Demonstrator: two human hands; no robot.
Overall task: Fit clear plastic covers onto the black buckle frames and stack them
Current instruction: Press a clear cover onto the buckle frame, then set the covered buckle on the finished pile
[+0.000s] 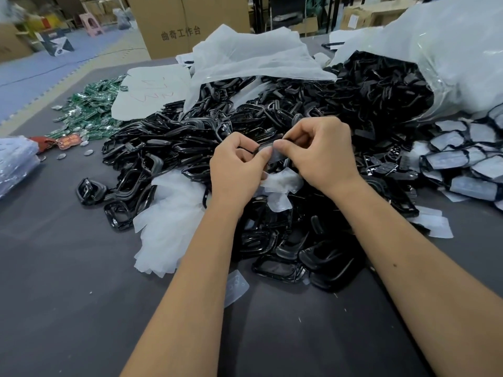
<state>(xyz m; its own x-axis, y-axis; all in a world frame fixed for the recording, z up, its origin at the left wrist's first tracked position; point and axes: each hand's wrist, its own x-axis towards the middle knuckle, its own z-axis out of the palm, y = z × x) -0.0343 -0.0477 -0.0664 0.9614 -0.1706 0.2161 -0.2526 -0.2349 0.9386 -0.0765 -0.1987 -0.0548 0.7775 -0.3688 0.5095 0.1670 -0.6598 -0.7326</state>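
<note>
both hands meet above the black pile: the left hand [236, 161] pinches a black frame [254, 151] at 9 o'clock, the right hand [318, 153] pinches the clear cover [276, 156] at 3. the cover's long axis runs 9-to-3, overlapping the frame.

A dark grey surface [68, 281] is seen in the foreground. A heap of green packets [89, 112] is located at its far left, with small oval silver pieces [88, 152] scattered beside it. A red tag [43, 142] is positioned near a folded plastic bundle [15, 161] at the left edge. A large cardboard box [187, 23], printed with characters, is placed behind the surface. A pink stool [91, 24] is visible on the blue floor mat [40, 69].
</note>
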